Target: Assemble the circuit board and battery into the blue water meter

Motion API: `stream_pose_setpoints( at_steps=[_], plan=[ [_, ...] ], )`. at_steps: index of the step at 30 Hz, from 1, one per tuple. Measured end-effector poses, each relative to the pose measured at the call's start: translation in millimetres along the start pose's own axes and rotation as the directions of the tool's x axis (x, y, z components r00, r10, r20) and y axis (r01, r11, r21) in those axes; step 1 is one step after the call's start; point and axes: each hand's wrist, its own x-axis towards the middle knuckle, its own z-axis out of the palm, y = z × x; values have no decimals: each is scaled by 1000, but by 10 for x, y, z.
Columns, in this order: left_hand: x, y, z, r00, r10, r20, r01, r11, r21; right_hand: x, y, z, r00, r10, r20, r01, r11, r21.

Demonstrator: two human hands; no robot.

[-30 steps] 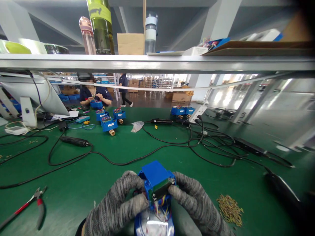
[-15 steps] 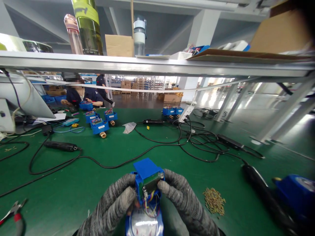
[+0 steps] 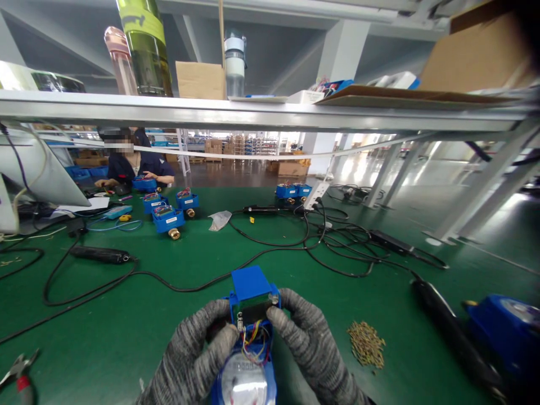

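Note:
Both my hands wear grey knit gloves and grip a blue meter unit (image 3: 250, 337) low in the middle of the view. My left hand (image 3: 196, 354) closes on its left side, thumb near the coloured wires (image 3: 253, 340). My right hand (image 3: 310, 349) holds the right side, fingers pressed against the green circuit board (image 3: 255, 306) under the raised blue lid (image 3: 250, 282). The clear round dial face (image 3: 243, 385) shows at the bottom.
A pile of small brass screws (image 3: 366, 344) lies right of my hands, with a black power tool (image 3: 447, 332) and another blue unit (image 3: 504, 329) beyond. Black cables (image 3: 329, 242) cross the green mat. Red pliers (image 3: 19, 374) lie left. A seated person (image 3: 130, 163) works opposite behind more blue units (image 3: 167, 219).
The view has swung right, bringing the blue unit at right into sight. The circuit board has been tipped down toward level under the lid; both hands stay on the meter.

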Motion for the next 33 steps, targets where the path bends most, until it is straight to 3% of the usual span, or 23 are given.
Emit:
stream_pose_setpoints(
  at_steps=[4, 10, 14, 18, 22, 27, 33],
  plan=[
    [-27, -56, -96, 996, -22, 91, 15, 996, 85, -25, -8, -56, 998, -56, -7, 56, 998, -21],
    [11, -106, -169, 970, 149, 191, -206, 924, 322, -30, 22, -103, 990, -139, -1, 138, 989, -56],
    [75, 37, -106, 937, 139, 320, -220, 947, 233, -23, 21, -116, 996, -81, 33, 83, 995, -52],
    [60, 211, 20, 901, 69, 428, -103, 993, 57, -7, -52, -162, 995, -17, 94, 21, 999, -35],
    [17, 307, 128, 907, 56, 418, -34, 998, -61, -3, -87, -218, 995, -15, 98, 19, 999, -45],
    [2, 362, 171, 921, 65, 384, -64, 998, -17, -29, -40, -260, 990, 36, 137, -29, 998, -53],
    [13, 185, 153, 946, 127, 298, -146, 988, 43, -12, -33, -265, 981, 74, 180, -62, 995, -73]
  ],
)
